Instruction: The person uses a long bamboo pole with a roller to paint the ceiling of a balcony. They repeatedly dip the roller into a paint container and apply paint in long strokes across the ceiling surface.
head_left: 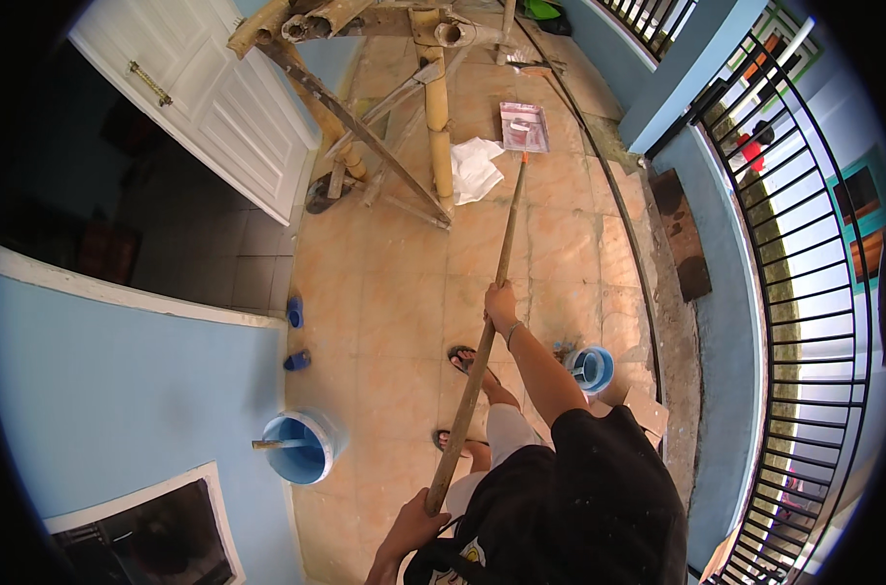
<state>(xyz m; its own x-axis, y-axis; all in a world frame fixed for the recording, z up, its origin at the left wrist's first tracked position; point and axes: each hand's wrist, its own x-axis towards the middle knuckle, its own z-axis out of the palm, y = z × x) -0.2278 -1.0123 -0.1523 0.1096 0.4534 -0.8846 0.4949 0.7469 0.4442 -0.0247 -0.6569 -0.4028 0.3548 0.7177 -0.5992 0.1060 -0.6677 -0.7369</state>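
A long wooden pole runs slantwise up the view, held in both my hands. My left hand is wrapped round its near end, low in the view. Further up, my right hand grips the pole around its middle, with the arm stretched out. An orange piece joins the far end to a paint roller, which rests in a shallow paint tray smeared pinkish-white. The tray lies on the tiled floor, beside a crumpled white sheet.
A bamboo scaffold stands at far left of the tray. Blue-lined buckets stand near the left wall and right of my legs. Blue slippers lie by the doorway. A dark hose runs along the right, before the railing.
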